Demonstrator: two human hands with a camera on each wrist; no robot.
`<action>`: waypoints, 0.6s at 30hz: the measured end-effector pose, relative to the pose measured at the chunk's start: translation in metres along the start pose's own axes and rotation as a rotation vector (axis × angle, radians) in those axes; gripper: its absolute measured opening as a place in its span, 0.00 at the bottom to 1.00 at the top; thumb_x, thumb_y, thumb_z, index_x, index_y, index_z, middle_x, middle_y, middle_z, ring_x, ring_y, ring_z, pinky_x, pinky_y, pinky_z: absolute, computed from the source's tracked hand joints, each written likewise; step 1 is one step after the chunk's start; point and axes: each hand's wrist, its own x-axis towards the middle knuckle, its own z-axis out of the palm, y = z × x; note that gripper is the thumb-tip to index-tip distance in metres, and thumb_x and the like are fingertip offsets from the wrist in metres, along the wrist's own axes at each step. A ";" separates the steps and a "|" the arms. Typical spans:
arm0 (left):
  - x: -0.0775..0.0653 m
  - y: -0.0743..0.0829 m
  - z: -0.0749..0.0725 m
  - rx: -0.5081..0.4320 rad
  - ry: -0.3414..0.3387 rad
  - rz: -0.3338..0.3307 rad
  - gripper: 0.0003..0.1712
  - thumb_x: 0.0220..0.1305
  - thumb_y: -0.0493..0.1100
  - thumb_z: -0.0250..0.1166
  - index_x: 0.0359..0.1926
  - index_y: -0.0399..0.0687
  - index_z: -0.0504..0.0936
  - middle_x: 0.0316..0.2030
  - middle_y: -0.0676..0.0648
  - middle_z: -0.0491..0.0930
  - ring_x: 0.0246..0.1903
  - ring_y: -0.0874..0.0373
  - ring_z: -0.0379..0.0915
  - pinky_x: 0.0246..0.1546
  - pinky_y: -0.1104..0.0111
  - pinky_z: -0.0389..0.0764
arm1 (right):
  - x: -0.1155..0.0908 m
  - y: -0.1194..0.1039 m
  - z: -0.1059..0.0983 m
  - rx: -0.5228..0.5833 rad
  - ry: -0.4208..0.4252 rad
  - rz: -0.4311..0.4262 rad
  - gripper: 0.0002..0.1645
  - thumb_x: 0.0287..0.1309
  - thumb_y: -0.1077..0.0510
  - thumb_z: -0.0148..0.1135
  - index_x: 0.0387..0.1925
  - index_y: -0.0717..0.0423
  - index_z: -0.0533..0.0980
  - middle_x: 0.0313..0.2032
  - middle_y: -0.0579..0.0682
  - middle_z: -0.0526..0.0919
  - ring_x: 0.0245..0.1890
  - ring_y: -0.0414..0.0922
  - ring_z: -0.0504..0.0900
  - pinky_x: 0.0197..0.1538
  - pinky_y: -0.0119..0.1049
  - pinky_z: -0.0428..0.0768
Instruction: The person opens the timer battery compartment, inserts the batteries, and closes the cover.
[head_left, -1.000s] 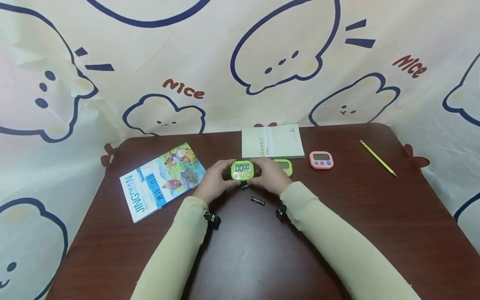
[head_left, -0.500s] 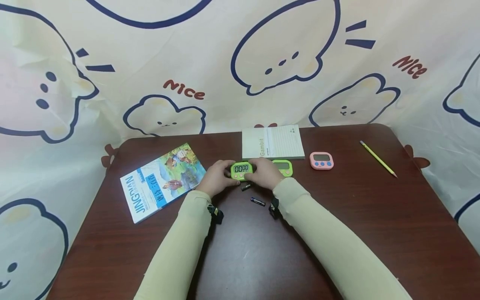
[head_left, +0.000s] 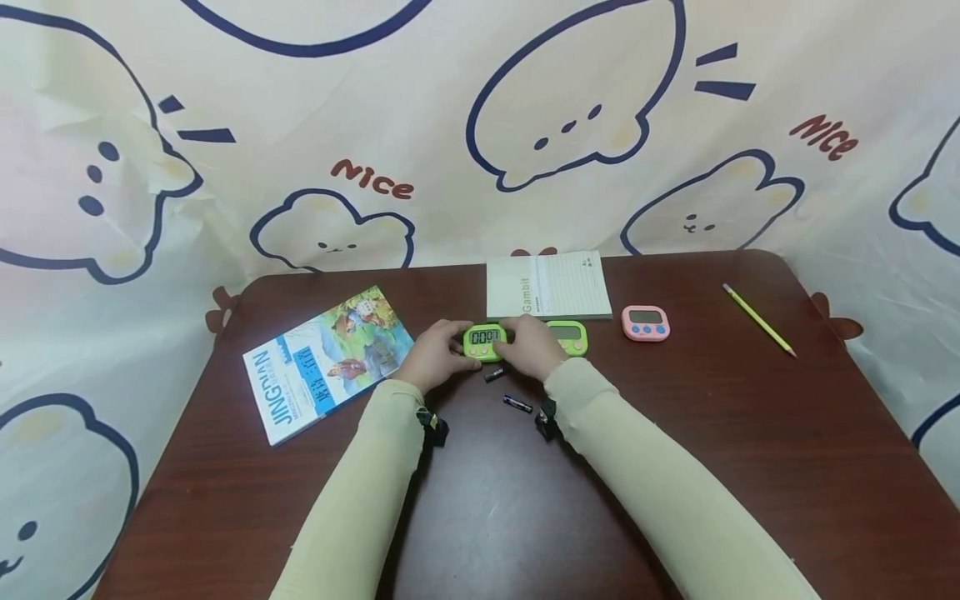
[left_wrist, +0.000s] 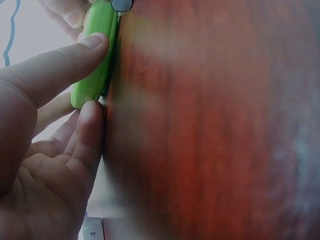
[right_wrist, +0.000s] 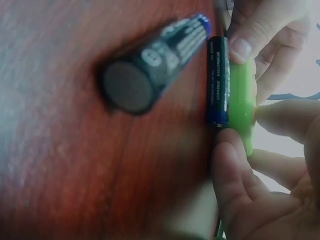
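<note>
A green digital timer (head_left: 483, 342) stands mid-table between the hands, dark digits lit on its display. My left hand (head_left: 437, 357) grips its left side, with thumb and fingertips on the green case (left_wrist: 97, 65) in the left wrist view. From the right, my right hand (head_left: 534, 348) holds it too, its thumb over the front near the buttons and another finger on the case (right_wrist: 242, 107) in the right wrist view. A black battery (head_left: 495, 374) lies just in front of the timer. A second battery (head_left: 517, 404) is nearer me.
Beside my right hand is another green timer (head_left: 570, 336), its display blank. Farther right sit a pink timer (head_left: 646, 323) and a yellow-green pencil (head_left: 759, 320). A notepad (head_left: 551, 285) lies at the back; a blue-and-white book (head_left: 328, 365) is on the left.
My right hand has shifted left, bringing its thumb across the timer's front. The last digits on the display look different from the zeros before. My left hand keeps its grip.
</note>
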 end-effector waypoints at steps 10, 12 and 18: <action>-0.001 -0.002 0.003 0.023 -0.002 0.009 0.43 0.57 0.44 0.77 0.72 0.45 0.68 0.59 0.43 0.72 0.48 0.54 0.77 0.49 0.61 0.82 | -0.010 0.004 -0.008 0.071 0.025 0.016 0.29 0.67 0.50 0.62 0.64 0.60 0.75 0.59 0.56 0.80 0.60 0.50 0.78 0.63 0.47 0.76; -0.002 -0.001 0.002 0.023 -0.003 0.012 0.45 0.57 0.45 0.77 0.73 0.44 0.67 0.60 0.43 0.72 0.49 0.53 0.77 0.50 0.61 0.82 | -0.014 0.005 -0.012 0.102 0.034 0.015 0.28 0.67 0.50 0.62 0.63 0.59 0.75 0.58 0.56 0.81 0.56 0.50 0.80 0.59 0.47 0.78; -0.006 0.001 -0.001 -0.006 0.050 0.022 0.45 0.58 0.47 0.76 0.73 0.44 0.66 0.62 0.44 0.71 0.52 0.52 0.76 0.54 0.59 0.80 | -0.026 0.010 -0.024 0.158 0.061 -0.010 0.27 0.67 0.49 0.62 0.63 0.55 0.75 0.55 0.52 0.81 0.46 0.47 0.80 0.48 0.44 0.81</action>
